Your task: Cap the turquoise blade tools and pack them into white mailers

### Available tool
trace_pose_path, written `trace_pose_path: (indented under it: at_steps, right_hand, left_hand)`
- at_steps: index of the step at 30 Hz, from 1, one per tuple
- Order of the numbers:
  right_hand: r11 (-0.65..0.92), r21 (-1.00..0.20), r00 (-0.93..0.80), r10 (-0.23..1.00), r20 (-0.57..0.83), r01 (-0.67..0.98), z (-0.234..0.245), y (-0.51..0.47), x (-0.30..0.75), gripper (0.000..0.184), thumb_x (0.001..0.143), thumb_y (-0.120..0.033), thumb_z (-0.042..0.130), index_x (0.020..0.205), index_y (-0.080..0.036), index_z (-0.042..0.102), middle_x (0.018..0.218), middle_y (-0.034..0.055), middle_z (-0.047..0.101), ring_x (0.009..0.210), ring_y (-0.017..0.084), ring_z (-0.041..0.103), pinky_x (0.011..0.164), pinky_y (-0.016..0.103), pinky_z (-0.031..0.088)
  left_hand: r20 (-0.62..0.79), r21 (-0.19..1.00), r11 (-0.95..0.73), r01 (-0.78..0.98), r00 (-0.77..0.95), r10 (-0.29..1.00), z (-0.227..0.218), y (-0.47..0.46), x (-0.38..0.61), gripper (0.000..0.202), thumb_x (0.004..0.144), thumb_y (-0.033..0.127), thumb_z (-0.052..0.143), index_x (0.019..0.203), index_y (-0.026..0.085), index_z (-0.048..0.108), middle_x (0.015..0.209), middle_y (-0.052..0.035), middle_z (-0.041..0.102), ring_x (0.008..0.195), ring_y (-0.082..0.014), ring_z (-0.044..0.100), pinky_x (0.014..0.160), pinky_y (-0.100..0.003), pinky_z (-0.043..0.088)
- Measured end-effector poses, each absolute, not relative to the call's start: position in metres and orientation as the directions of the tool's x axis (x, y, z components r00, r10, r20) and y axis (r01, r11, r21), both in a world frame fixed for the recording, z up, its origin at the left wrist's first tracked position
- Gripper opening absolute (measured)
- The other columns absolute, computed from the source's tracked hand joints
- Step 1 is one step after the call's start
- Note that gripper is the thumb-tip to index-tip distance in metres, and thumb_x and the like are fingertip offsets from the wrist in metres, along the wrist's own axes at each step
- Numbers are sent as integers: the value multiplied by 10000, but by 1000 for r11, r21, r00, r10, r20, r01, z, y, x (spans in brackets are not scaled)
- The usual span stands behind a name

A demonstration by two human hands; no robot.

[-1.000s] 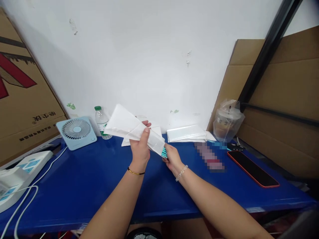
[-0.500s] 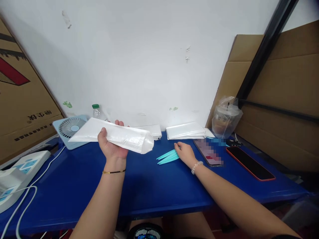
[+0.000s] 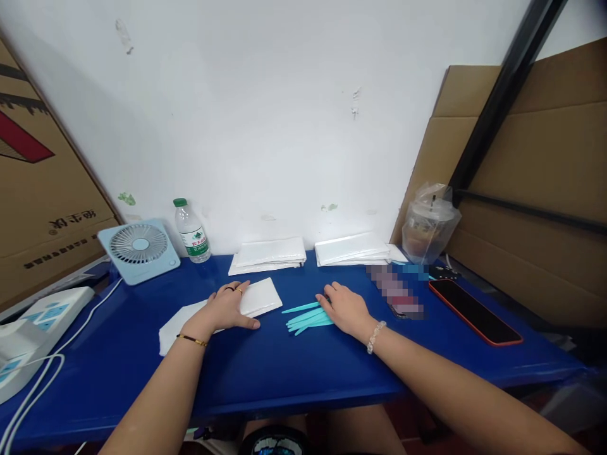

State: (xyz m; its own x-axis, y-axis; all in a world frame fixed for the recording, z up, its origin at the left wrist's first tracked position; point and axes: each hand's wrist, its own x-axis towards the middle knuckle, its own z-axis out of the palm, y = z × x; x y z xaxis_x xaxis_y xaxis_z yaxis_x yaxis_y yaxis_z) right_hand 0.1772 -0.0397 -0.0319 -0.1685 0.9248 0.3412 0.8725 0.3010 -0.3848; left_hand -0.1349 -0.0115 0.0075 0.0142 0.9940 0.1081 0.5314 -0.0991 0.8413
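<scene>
My left hand (image 3: 228, 307) lies flat, fingers spread, on a white padded envelope (image 3: 260, 297) that rests on the blue table (image 3: 294, 373). My right hand (image 3: 345, 307) rests palm down on the right ends of several thin teal sticks (image 3: 303, 317), which fan out to the left on the table. The fingers of that hand are curled over the sticks. A gold bracelet sits on my left wrist and a bead bracelet on my right.
Two stacks of white envelopes (image 3: 268, 255) (image 3: 351, 249) lie by the wall. A small blue fan (image 3: 139, 249), a water bottle (image 3: 191, 231) and a white device with cables (image 3: 33, 328) stand left. A bagged drink cup (image 3: 429, 226) and two phones (image 3: 474, 312) sit right. Cardboard flanks both sides.
My left hand has lowered the white envelope from the air onto the table and now presses it flat. The right hand stays on the teal sticks, which it pulled out of the envelope earlier.
</scene>
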Motion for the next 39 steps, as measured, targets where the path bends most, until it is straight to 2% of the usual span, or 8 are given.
trace_pose_path:
  at_steps: [3, 7, 10, 13, 19, 23, 31, 39]
  right_hand:
    - [285, -501, -159, 947, 279, 817, -23, -36, 185, 390, 896, -502, 387, 801, -211, 628, 821, 68, 595, 711, 175, 543, 582, 265, 374]
    - [299, -679, -368, 929, 46, 671, -3, -7, 210, 301, 834, -422, 510, 750, -192, 685, 723, 37, 639, 593, 136, 536, 543, 242, 391]
    - [275, -773, -551, 827, -114, 571, 2, 12, 227, 230, 726, -380, 631, 790, -173, 707, 630, 3, 630, 508, 108, 500, 498, 223, 394]
    - [288, -806, -579, 812, -80, 516, -5, 19, 232, 254, 671, -372, 681, 800, -156, 712, 610, -5, 614, 521, 103, 500, 512, 216, 401]
    - [439, -746, -485, 856, 178, 500, -20, 15, 224, 212, 675, -376, 692, 746, -177, 709, 703, 7, 603, 573, 108, 517, 517, 211, 398]
    - [430, -741, -496, 855, 151, 516, -18, 18, 227, 208, 687, -376, 682, 741, -176, 705, 661, 2, 595, 554, 110, 507, 499, 210, 390]
    - [430, -710, -419, 884, 207, 557, -10, 17, 254, 187, 686, -359, 684, 760, -188, 701, 702, 9, 611, 598, 129, 512, 535, 229, 395]
    - [554, -635, -645, 756, 111, 539, 3, 1, 238, 194, 730, -348, 665, 832, -185, 685, 830, 26, 591, 642, 120, 527, 556, 218, 411]
  left_hand:
    - [181, 875, -215, 433, 119, 976, 8, -14, -111, 654, 297, 232, 854, 923, 243, 665, 1199, -105, 577, 1262, -350, 365, 1057, -411, 237]
    - [129, 957, -206, 202, 341, 931, 14, -13, -59, 234, 498, 202, 785, 700, 237, 672, 801, -54, 653, 870, -254, 590, 840, -302, 426]
    - [205, 895, -348, 280, 434, 877, 8, -6, -29, 196, 464, 177, 783, 567, 250, 632, 598, 1, 600, 602, -180, 545, 644, -245, 430]
    - [241, 794, -456, 403, 481, 843, -2, 2, -18, 153, 514, 187, 747, 514, 252, 608, 492, 20, 552, 473, -141, 459, 522, -220, 362]
    - [253, 856, -413, 311, 444, 860, -10, 10, -17, 118, 566, 209, 727, 528, 241, 620, 558, -6, 593, 496, -144, 487, 518, -228, 353]
    - [205, 894, -345, 285, 423, 882, -10, 12, -17, 144, 531, 219, 755, 509, 235, 614, 541, -6, 591, 474, -142, 486, 507, -234, 369]
    - [316, 809, -488, 329, 456, 832, -9, 11, -29, 127, 585, 313, 754, 623, 238, 659, 587, -12, 609, 479, -151, 518, 458, -231, 354]
    - [256, 744, -536, 398, 571, 780, -5, -8, -17, 134, 679, 362, 690, 727, 237, 677, 664, -15, 609, 551, -155, 509, 500, -237, 337]
